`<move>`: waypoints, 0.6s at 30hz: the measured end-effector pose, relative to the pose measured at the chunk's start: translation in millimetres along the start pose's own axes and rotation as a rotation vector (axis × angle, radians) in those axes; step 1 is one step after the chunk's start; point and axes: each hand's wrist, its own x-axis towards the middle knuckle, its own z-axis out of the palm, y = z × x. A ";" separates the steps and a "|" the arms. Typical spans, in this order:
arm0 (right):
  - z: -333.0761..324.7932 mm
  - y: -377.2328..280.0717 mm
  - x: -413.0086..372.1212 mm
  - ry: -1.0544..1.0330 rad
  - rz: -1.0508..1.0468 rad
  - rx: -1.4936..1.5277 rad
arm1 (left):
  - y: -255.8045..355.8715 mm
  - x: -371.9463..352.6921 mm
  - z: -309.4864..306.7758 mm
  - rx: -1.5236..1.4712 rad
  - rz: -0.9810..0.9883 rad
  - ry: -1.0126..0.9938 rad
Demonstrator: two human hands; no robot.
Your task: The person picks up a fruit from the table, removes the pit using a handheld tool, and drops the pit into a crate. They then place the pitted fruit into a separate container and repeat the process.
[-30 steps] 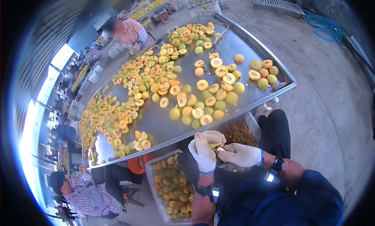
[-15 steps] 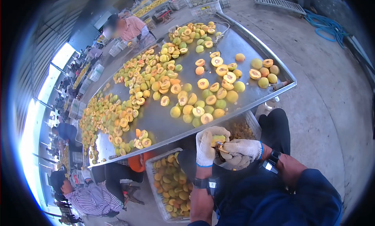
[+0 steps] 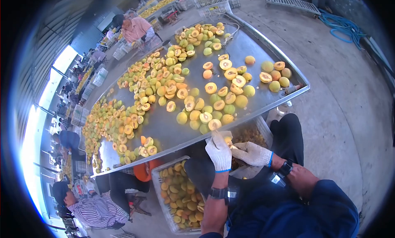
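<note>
Both my hands wear white knitted gloves with blue cuffs and meet just past the table's near edge. My left hand (image 3: pixel 219 152) is closed around a yellow peach piece (image 3: pixel 228 141), its fingers pointing toward the table. Right beside it, my right hand (image 3: pixel 252 154) is closed with its fingertips against the peach; whatever it grips is too small and hidden to name. Halved peaches (image 3: pixel 214 124) lie cut side up on the metal table (image 3: pixel 164 129) directly ahead of my hands. Below them stands a crate of brownish scraps (image 3: pixel 252 135), partly covered by my hands.
A crate of peaches (image 3: pixel 181 192) stands on the floor left of my legs. A seated person in stripes (image 3: pixel 96 209) is at the left, and another person in pink (image 3: pixel 135 30) stands beyond the table. A blue hose (image 3: pixel 339 28) lies at the far right.
My left hand has turned so its back faces up, and the peach is now mostly covered. My right hand has shifted slightly up and left, its fingers straighter. The view has moved a little.
</note>
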 end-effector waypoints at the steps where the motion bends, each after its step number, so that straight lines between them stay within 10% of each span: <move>1: 0.5 5.1 1.2 -0.003 0.001 -0.004 | -2.1 -2.0 1.6 -0.003 -0.001 0.004; 10: -2.9 27.9 7.4 0.239 -0.079 -0.678 | -28.7 8.6 -16.0 0.393 0.238 0.198; 13: -7.0 13.1 7.5 0.124 0.391 0.133 | -5.9 18.0 -51.8 -0.161 -0.094 0.341; 18: -8.1 36.9 8.8 0.069 0.508 0.020 | -17.7 12.6 -161.4 -0.508 -0.221 0.675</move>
